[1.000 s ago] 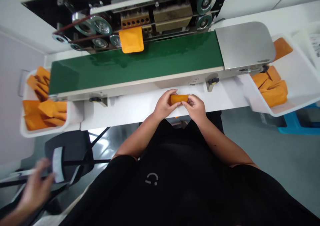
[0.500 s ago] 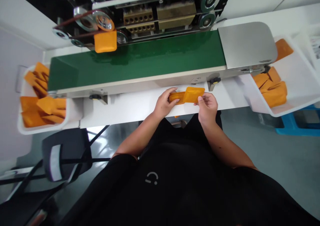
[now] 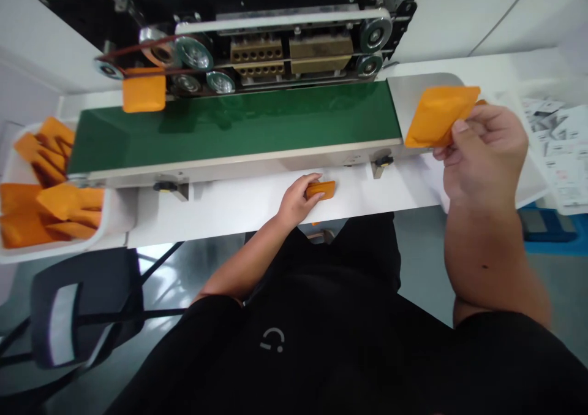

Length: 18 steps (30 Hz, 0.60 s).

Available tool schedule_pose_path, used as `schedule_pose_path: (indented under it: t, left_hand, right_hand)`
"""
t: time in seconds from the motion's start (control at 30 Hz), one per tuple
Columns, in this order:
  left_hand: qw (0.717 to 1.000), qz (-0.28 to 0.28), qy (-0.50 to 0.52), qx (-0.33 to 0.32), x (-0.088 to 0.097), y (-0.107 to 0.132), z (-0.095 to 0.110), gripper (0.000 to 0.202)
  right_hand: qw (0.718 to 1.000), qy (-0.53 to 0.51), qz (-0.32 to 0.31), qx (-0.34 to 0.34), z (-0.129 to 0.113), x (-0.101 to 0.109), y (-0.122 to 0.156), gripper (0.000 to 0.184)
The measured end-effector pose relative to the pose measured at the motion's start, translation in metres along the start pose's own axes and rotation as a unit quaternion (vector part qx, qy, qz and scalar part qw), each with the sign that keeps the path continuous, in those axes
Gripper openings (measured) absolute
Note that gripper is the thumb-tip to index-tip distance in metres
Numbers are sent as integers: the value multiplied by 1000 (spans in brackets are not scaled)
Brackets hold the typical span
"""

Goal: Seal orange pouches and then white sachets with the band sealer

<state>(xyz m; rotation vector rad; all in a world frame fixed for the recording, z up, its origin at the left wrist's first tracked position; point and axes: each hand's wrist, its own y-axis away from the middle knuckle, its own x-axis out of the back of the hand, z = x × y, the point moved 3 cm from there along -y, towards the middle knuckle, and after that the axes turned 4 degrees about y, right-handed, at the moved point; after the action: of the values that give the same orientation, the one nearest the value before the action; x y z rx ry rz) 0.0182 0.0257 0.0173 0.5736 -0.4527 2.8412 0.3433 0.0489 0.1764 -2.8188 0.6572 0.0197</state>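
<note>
My left hand point(image 3: 298, 199) is closed around a small orange pouch or short stack of pouches point(image 3: 323, 189), low over the white table's front strip; how many it holds I cannot tell. Raised at the right, my right hand point(image 3: 489, 148) pinches another flat orange pouch point(image 3: 441, 116) by its right edge, in front of the conveyor's metal end plate. A further orange pouch point(image 3: 144, 93) sticks out of the sealing machine's point(image 3: 257, 50) belts at the left, over the green conveyor belt point(image 3: 275, 118).
On the left stands a white bin point(image 3: 108, 222) of orange pouches. Another white bin point(image 3: 528, 179) is partly hidden behind my right forearm, with printed papers point(image 3: 563, 139) beyond it. A black chair point(image 3: 87, 304) is at lower left, a blue stool point(image 3: 551, 226) at right.
My right hand has left the left hand and swung up to the right with one pouch. The pouch in the machine has moved left. The view has shifted slightly.
</note>
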Motion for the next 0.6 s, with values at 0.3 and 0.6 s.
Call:
schedule_pose_path:
  t: [0.3,0.6]
  left_hand:
    - [1000,-8,-10,2,2,-1,6,44]
    - [1000,-16,-20,-14,0,-1,5,41]
  right_hand:
    - [982,100,-19,-160,-5,-39,-91,24]
    - [973,92,-35,-209,12,-85,-99,20]
